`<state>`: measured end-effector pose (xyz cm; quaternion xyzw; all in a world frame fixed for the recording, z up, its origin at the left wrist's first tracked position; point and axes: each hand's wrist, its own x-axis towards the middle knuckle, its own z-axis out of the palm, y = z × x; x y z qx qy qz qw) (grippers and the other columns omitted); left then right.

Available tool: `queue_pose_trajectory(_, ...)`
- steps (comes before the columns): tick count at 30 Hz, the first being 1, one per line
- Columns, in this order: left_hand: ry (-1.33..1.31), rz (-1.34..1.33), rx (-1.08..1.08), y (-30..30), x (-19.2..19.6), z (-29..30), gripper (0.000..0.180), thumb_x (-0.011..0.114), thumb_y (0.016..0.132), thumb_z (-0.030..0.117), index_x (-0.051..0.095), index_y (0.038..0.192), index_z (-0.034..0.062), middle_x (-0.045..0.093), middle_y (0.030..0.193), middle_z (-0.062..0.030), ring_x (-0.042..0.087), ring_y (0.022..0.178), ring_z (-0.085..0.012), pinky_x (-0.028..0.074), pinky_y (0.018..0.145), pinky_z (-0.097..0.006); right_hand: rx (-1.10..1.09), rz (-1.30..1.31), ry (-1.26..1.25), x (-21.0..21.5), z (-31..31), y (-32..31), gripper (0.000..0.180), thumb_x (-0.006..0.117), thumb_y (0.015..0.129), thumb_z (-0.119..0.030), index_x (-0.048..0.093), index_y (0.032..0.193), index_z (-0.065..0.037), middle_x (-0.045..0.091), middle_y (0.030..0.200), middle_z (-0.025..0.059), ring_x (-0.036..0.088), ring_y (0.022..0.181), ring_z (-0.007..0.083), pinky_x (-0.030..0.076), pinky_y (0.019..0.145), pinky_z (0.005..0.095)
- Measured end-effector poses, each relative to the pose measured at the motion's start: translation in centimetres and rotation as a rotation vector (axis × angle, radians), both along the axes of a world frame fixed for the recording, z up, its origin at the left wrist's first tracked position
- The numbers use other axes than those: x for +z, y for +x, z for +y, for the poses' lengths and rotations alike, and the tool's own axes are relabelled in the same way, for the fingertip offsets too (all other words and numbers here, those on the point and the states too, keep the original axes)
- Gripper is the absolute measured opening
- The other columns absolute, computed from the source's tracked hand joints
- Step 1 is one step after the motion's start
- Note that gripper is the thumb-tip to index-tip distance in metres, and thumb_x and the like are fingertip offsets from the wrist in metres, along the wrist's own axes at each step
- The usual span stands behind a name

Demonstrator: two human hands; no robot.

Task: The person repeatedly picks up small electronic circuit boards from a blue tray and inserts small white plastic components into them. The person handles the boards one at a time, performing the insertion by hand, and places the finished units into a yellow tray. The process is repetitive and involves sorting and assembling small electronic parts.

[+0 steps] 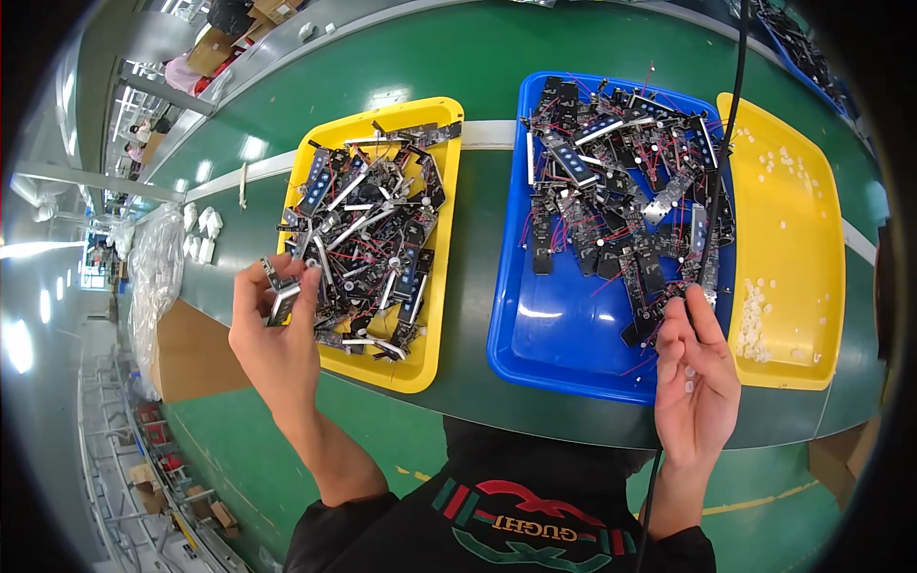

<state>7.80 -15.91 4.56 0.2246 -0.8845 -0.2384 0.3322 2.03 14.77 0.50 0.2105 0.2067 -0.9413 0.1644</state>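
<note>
At a yellow tray's (436,320) left edge, the person's left grip (277,351) pinches a small circuit board (285,302), probably light, stiff and fragile, best held by its edges; the right grip (702,396) curls beside a blue tray (564,382), its pinch unclear.

Both bare forearms reach toward the far side from dark sleeves (342,535), set well apart. The left forearm (336,460) slants far and left; its wrist is raised, and the left hand (277,349) is held up with thumb and forefinger bent toward each other in a pinch, thumb on the right. The right forearm (676,498), more foreshortened, points almost straight to the far side. The right hand (700,387) has its fingers loosely bent, two stretching farthest toward the far side and the others curled in on the left.
</note>
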Motion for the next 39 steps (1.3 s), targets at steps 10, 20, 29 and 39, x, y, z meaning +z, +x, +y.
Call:
queue_pose_trajectory(10, -0.139, -0.169, 0.076, 0.6, -2.2, 0.2, 0.028, 0.070, 0.078, 0.019, 0.058, 0.097, 0.0014, 0.056, 0.085, -0.0060, 0.049, 0.065, -0.0117, 0.040, 0.057, -0.026, 0.265, 0.155, -0.360, -1.7, 2.1, 1.5, 0.049, 0.014, 0.099, -0.036, 0.050, 0.102, -0.003, 0.029, 0.041, -0.0003, 0.027, 0.028, 0.0104, 0.022, 0.028, 0.0230)
queue_pose_trajectory(20, -0.149, 0.230, -0.260, 0.3, -2.3, 5.7, 0.015, 0.060, 0.079, 0.001, 0.058, 0.094, -0.0002, 0.055, 0.089, -0.0077, 0.050, 0.072, -0.0158, 0.040, 0.065, -0.027, 0.294, 0.239, -0.379, -2.9, 2.6, 0.9, 0.023, 0.036, 0.088, -0.015, 0.054, 0.097, -0.004, 0.038, 0.063, -0.0009, 0.029, 0.037, 0.0092, 0.024, 0.037, 0.0236)
queue_pose_trajectory(29, -0.264, -0.181, -0.996, -7.2, -3.6, 15.0, 0.026, 0.069, 0.065, 0.003, 0.061, 0.090, 0.0066, 0.056, 0.086, -0.0079, 0.054, 0.078, -0.0252, 0.045, 0.068, -0.035, 0.191, 0.207, -0.180, -1.9, 3.4, 1.5, 0.034, 0.030, 0.099, -0.025, 0.053, 0.109, -0.002, 0.037, 0.055, -0.0019, 0.026, 0.036, 0.0064, 0.022, 0.036, 0.0215)
queue_pose_trajectory(39, -0.206, -0.214, -1.168, -9.3, -4.4, 16.1, 0.043, 0.074, 0.064, 0.016, 0.057, 0.102, 0.0084, 0.056, 0.101, -0.0072, 0.053, 0.091, -0.0273, 0.045, 0.079, -0.036, 0.194, 0.208, -0.331, -1.9, 4.3, 1.2, 0.045, 0.022, 0.098, -0.042, 0.033, 0.064, -0.015, 0.028, 0.052, -0.0039, 0.026, 0.040, 0.0087, 0.022, 0.041, 0.0224)
